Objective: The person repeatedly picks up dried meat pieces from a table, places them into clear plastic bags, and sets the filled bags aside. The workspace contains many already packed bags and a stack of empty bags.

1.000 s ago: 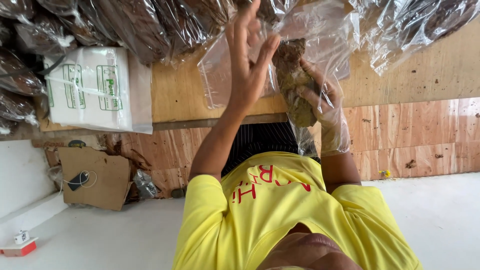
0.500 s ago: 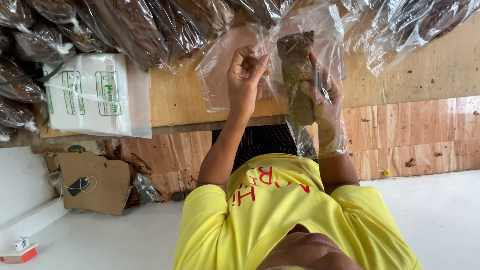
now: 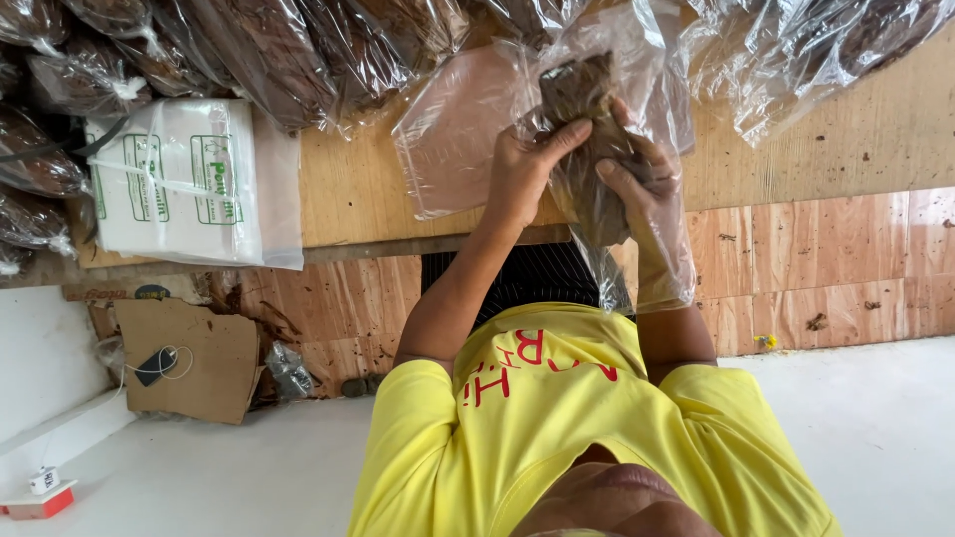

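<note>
Wooden bench (image 3: 378, 189): both hands' grip encloses bagged brown bundle (image 3: 587, 139).

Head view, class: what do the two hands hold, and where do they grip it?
Both the left hand and right hand hold a brown bundle at its middle, inside a clear plastic bag.

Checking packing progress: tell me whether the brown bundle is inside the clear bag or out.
Inside: clear bag film wraps over the brown bundle gripped by both hands.

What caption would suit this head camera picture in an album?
Both hands, left hand and right hand, grip a brown bundle inside a clear plastic bag.
</note>
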